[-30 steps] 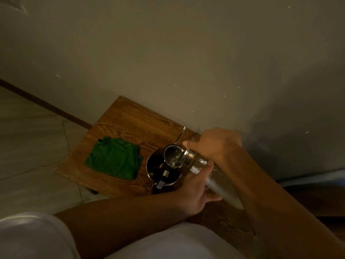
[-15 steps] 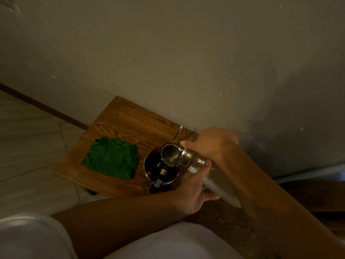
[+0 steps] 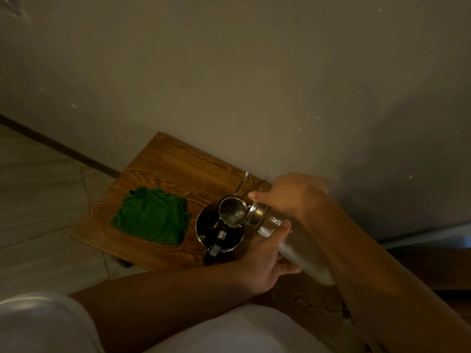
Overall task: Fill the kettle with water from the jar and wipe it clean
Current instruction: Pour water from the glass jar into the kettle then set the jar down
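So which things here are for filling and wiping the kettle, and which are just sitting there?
For the job:
- kettle, open, on the board
- jar, tilted, mouth over the kettle
- green cloth, lying beside the kettle, untouched
- left hand and right hand, both holding the jar

Just there:
- wooden board
- wall
- tiled floor

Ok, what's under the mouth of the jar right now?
The open kettle sits below the tilted jar, on the wooden table. Its inside is dark, so the water level cannot be seen.
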